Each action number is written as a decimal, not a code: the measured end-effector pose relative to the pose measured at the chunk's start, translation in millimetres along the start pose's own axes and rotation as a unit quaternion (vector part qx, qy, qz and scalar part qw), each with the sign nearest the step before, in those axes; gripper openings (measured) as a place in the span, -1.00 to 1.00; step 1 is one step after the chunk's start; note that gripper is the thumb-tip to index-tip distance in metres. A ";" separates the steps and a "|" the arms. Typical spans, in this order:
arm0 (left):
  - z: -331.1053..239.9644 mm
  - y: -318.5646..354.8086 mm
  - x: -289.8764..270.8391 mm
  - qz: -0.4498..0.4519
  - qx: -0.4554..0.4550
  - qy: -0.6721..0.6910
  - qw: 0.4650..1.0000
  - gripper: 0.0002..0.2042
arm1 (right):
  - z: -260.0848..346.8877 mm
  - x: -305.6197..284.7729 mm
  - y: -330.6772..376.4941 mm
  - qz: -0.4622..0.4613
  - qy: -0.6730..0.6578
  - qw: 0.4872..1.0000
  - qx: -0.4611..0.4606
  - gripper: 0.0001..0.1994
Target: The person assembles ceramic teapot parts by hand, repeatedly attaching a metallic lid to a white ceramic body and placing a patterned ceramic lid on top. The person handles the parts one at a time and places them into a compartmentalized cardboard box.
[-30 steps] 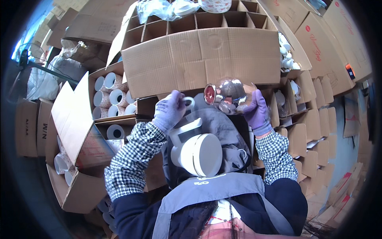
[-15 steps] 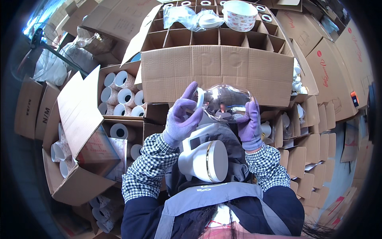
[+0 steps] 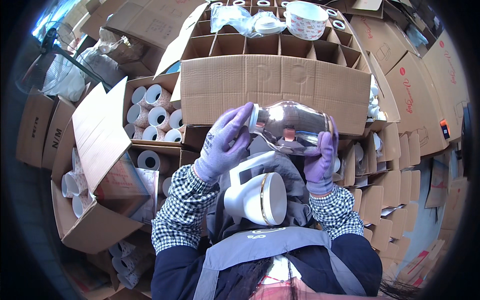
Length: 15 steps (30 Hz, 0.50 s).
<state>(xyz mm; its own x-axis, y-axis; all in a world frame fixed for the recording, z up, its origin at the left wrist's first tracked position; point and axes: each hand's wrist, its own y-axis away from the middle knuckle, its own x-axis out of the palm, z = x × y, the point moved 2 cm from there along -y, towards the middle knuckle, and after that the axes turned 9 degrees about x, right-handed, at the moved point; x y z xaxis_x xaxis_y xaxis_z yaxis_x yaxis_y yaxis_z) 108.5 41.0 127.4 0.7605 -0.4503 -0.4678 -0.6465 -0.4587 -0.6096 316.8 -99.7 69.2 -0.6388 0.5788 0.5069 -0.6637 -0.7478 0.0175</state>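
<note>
Gripping a silvery flask (image 3: 295,117) by one end, the right hand (image 3: 320,162) points its fingers away from the person, beyond and to the right of a white jug (image 3: 245,202). The left hand (image 3: 220,145), beyond the jug and to its left, slants upward, its fingers closed on a white ring (image 3: 254,119) at the flask's other end. Held sideways beyond the jug, the flask has a bulging, mirror-bright body, faintly pinkish-brown, with dark and reddish reflections, narrowing toward the ring.
</note>
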 end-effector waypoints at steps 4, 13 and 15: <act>1.2 13.0 7.6 -0.113 -0.165 0.298 0.933 -0.48 | 22.1 3.6 19.6 0.027 0.269 0.913 -0.304 -0.34; -22.6 1.0 27.8 -0.093 -0.115 0.579 0.802 -0.36 | 0.6 -5.0 41.4 0.125 0.182 0.816 -0.534 0.12; -27.9 1.4 26.1 -0.073 -0.090 0.579 0.807 -0.35 | -5.6 -15.1 51.5 0.171 0.125 0.870 -0.446 0.10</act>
<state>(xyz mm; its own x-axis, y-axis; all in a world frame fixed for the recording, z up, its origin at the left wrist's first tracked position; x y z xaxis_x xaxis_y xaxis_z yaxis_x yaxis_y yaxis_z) 125.9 7.2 132.2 0.3307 -0.7479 0.5756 -0.6333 -0.6281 -0.4522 290.2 -145.1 57.6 -0.8488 0.5083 0.1454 -0.3848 -0.4051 -0.8294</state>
